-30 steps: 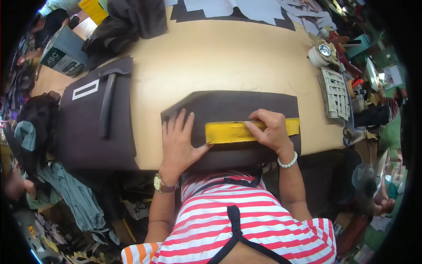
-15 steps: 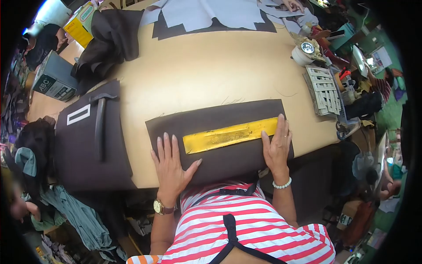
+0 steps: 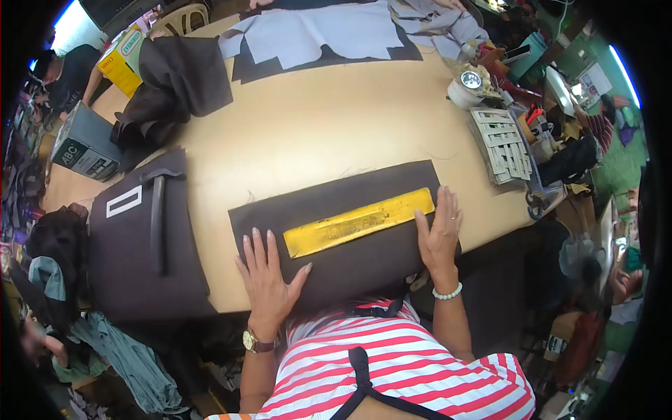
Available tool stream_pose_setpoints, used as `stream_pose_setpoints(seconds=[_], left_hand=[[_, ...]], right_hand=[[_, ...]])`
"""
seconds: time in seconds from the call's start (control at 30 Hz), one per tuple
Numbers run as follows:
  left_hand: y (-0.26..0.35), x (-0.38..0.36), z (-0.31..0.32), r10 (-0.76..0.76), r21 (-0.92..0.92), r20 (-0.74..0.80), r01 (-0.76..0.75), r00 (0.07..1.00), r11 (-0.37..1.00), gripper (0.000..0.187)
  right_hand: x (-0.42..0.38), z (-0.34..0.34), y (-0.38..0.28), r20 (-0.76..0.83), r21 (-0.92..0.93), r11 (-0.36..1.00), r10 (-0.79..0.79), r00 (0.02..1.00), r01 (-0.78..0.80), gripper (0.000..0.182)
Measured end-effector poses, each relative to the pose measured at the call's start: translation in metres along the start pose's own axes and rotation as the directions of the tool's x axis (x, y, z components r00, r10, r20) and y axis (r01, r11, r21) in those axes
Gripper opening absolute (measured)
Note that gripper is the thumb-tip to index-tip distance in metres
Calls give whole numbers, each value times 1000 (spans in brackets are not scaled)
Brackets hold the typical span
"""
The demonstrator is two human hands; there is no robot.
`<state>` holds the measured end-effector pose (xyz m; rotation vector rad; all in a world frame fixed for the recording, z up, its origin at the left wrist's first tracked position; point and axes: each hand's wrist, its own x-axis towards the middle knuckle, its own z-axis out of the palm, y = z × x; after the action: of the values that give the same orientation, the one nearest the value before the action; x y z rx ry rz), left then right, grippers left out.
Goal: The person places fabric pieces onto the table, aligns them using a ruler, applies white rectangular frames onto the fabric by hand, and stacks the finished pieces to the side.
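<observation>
A dark brown cloth piece (image 3: 329, 273) lies in front of me at the table's near edge. On it rests a long, flat yellow bar (image 3: 360, 222) with a worn, dark middle, tilted up to the right. My left hand (image 3: 269, 280) lies flat on the cloth's left part, fingers spread, apart from the bar. My right hand (image 3: 439, 234) is flat at the cloth's right side, its thumb close to the bar's right end. Neither hand grasps anything.
Left, a dark cloth stack (image 3: 126, 259) bears a hammer (image 3: 159, 217) and a white rectangular frame (image 3: 124, 201). Beyond stand an ABC tin (image 3: 87, 147) and a yellow box (image 3: 122, 63). Pale cut fabric (image 3: 315, 35) lies far back; a slatted rack (image 3: 500, 147) stands right.
My right hand has slid rightward off the bar's end to beside it. My left hand stays about where it was on the cloth. The camera's view has shifted slightly.
</observation>
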<state>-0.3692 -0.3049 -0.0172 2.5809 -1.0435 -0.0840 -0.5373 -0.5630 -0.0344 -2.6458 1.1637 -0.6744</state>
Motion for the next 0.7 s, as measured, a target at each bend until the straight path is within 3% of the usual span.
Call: stream_pose_setpoints(seconds=[0.07,0.17,0.2,0.3,0.37,0.47,0.57,0.7], left_hand=[[3,0,-2,21,-15,-84,-23,996,1000,75],[10,0,-1,74,-54,-88,-79,993,995,65],[14,1,2,90,-98,-145,-105,985,990,52],[16,5,12,25,-215,-171,-62,985,975,44],[17,14,10,-27,-310,-188,-33,982,950,42],[10,31,8,-44,-300,-222,-26,974,954,45],[5,38,13,-56,-184,-214,16,975,983,45],[4,33,17,-56,-215,-264,-2,963,977,43]], right_hand=[[3,-9,-2,-109,32,999,-39,993,43,54],[5,-14,-11,-54,174,982,90,994,-80,41],[6,-11,-11,-71,199,976,107,992,-91,39],[11,-6,-13,-80,342,926,199,977,-161,34],[18,-4,-14,-14,518,818,301,953,-251,33],[29,2,-17,4,606,770,250,968,-201,31],[33,13,-13,-55,513,850,170,984,-119,30],[30,15,-11,-117,415,910,56,991,-3,25]])
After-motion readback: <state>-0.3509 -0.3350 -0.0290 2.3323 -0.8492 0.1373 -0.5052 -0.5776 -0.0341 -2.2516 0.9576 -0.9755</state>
